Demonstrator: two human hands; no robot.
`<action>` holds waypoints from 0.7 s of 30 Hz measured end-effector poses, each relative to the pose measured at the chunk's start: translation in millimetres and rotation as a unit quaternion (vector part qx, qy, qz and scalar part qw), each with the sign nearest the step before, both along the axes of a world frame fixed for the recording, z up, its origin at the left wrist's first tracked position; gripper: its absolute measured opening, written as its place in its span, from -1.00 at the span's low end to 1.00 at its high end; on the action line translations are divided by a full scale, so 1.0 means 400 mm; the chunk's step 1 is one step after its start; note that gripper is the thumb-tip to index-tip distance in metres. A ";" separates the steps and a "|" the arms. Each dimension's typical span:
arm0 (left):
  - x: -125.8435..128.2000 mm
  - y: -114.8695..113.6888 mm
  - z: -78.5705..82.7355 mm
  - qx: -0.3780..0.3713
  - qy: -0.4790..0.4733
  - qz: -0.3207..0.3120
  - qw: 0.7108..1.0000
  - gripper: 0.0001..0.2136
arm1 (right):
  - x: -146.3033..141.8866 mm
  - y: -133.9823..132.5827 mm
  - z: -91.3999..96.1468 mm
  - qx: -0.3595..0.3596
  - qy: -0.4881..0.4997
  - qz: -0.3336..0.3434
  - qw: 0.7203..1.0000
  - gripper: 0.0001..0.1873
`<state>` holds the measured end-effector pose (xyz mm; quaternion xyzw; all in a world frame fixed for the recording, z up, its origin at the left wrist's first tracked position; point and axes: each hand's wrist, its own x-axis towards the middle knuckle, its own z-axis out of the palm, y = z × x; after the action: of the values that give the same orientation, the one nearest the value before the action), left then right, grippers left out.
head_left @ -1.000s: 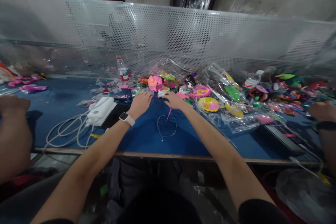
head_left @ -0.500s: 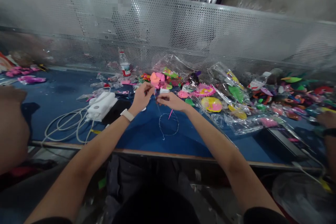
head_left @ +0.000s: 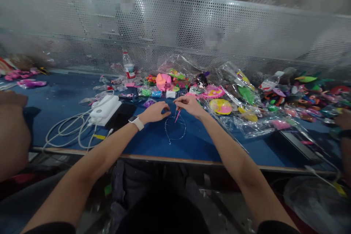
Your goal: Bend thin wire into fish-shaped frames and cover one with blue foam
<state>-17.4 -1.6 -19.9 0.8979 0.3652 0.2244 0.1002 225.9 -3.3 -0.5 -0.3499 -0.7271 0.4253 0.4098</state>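
"How are the fingers?"
"The right hand's [head_left: 189, 105] nearly meet; the left hand's [head_left: 157, 112] curl loosely alongside. What either grips, I can't tell."
"Nearest them?"
"A thin, pointed pink stick [head_left: 177, 116], just below the right fingertips."
"Further out?"
"A thin, pale, wire-like loop [head_left: 169, 140] nearer the body, on the flat blue tabletop [head_left: 196, 150]."

No lettering can be read, the bottle label [head_left: 129, 72] included.

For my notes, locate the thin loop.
In the head view, the thin loop lies near the middle of the blue table, between the right hand and the table's front edge.
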 end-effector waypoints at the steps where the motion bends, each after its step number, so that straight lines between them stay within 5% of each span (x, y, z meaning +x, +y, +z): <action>1: 0.004 -0.001 -0.009 -0.013 0.013 -0.008 1.000 -0.83 | 0.009 0.002 -0.002 0.002 0.000 -0.010 1.000 -0.68; 7: 0.029 0.002 -0.041 -0.070 0.005 -0.036 0.997 -0.85 | 0.036 0.006 -0.003 0.043 -0.030 -0.048 0.997 -0.68; 14: 0.030 -0.005 -0.033 -0.063 0.022 -0.006 0.998 -0.86 | 0.035 0.009 -0.014 0.122 -0.131 -0.077 0.981 -0.72; 21: 0.034 -0.009 -0.038 -0.065 0.067 0.004 0.996 -0.83 | 0.031 0.010 -0.034 0.082 -0.130 -0.081 0.985 -0.75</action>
<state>-3.6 -5.1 -35.3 0.9010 0.3889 0.1396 0.1323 238.2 0.8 -14.2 -0.4253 -0.7757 0.2808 0.3722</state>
